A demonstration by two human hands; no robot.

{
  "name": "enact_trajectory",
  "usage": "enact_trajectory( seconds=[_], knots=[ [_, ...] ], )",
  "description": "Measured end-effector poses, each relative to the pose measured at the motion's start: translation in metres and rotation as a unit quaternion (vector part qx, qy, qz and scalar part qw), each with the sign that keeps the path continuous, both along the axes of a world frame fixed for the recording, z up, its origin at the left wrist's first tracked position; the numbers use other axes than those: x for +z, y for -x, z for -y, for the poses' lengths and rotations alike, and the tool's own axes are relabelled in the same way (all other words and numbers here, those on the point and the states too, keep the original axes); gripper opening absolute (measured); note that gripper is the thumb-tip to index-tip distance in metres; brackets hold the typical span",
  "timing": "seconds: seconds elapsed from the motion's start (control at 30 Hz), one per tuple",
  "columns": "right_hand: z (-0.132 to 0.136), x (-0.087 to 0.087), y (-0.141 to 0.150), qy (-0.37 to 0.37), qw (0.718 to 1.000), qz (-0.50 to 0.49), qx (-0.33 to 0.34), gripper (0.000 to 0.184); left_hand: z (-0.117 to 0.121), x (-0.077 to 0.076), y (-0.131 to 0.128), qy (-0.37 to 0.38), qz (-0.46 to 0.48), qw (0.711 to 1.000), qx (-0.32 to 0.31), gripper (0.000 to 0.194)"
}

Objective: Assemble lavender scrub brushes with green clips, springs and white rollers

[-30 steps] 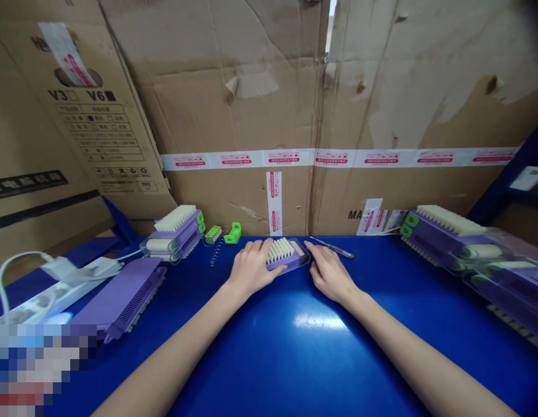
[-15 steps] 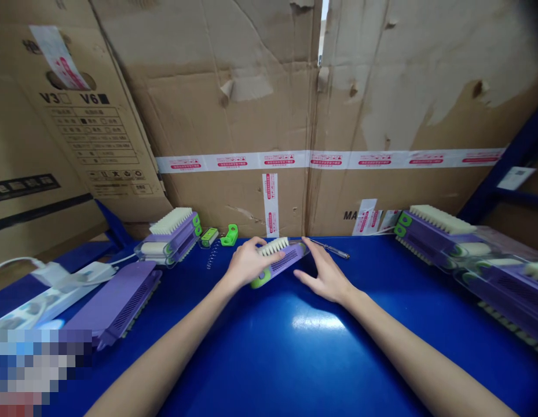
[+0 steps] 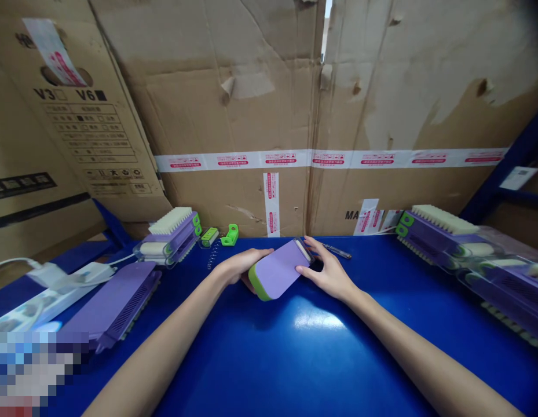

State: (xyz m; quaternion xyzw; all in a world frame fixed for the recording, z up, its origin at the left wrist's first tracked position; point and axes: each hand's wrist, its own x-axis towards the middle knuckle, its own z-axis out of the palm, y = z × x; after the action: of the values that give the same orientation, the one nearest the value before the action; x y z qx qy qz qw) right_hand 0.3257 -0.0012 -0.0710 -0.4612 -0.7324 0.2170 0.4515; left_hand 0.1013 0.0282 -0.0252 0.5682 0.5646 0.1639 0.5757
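The blue table (image 3: 269, 362) has a curly spring (image 3: 213, 255), a bright green piece (image 3: 230, 236) and a small green block (image 3: 209, 236) left of the middle. A long purple brush (image 3: 110, 298) lies lower left, and a thin screwdriver (image 3: 340, 252) lies right of the middle.

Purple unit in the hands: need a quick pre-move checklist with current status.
1. Left hand supporting the purple unit: ok, at its green end, fingers partly hidden behind it.
2. Right hand on the opposite end: ok, thumb at the near edge, a finger at the far corner.
3. Underside of the unit: cannot tell, the smooth face is toward the camera.
4. Screwdriver in full view: not ok, partly hidden behind the right hand.
5. Spring and green bracket apart from the hands: ok, both lie on the table beyond the left hand.
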Motion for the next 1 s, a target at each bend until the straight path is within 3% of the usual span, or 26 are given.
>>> enact_trajectory(
  seconds=[0.13, 0.27, 0.37, 0.5, 0.6, 0.7, 0.83, 0.9, 1.0],
  knots=[
    [-0.003, -0.003, 0.001, 0.026, 0.999, -0.021, 0.004, 0.07, 0.003, 0.011, -0.005, -0.197, -0.202, 0.959, 0.002, 0.036],
    [-0.008, -0.008, 0.001, 0.04, 0.998, -0.052, 0.008, 0.065, 0.013, 0.016, -0.011, -0.322, -0.206, 0.924, 0.002, 0.046],
    [-0.01, -0.009, 0.0, 0.044, 0.997, -0.056, 0.008, 0.065, 0.024, 0.021, -0.015, -0.308, -0.209, 0.928, -0.03, 0.051],
    [-0.007, -0.007, 0.0, 0.042, 0.997, -0.061, -0.009, 0.064, 0.028, 0.025, -0.011, -0.175, -0.094, 0.976, -0.091, 0.053],
    [-0.004, -0.004, 0.001, 0.037, 0.997, -0.06, -0.02, 0.055, 0.021, 0.022, 0.001, -0.174, -0.127, 0.975, -0.052, 0.058],
    [-0.002, -0.002, 0.001, 0.021, 0.999, -0.037, -0.019, 0.047, 0.015, 0.019, 0.014, -0.222, -0.24, 0.945, -0.016, 0.062],
    [-0.002, -0.004, 0.001, 0.0, 1.0, 0.002, -0.01, 0.046, 0.025, 0.023, 0.034, -0.282, -0.293, 0.913, -0.031, 0.058],
    [-0.001, -0.004, 0.001, -0.009, 1.0, 0.017, -0.006, 0.046, 0.039, 0.029, 0.05, -0.332, -0.34, 0.88, -0.013, 0.054],
    [-0.001, -0.004, 0.001, -0.019, 0.999, 0.048, 0.002, 0.048, 0.066, 0.038, 0.086, -0.385, -0.449, 0.803, 0.076, 0.056]
  ],
)
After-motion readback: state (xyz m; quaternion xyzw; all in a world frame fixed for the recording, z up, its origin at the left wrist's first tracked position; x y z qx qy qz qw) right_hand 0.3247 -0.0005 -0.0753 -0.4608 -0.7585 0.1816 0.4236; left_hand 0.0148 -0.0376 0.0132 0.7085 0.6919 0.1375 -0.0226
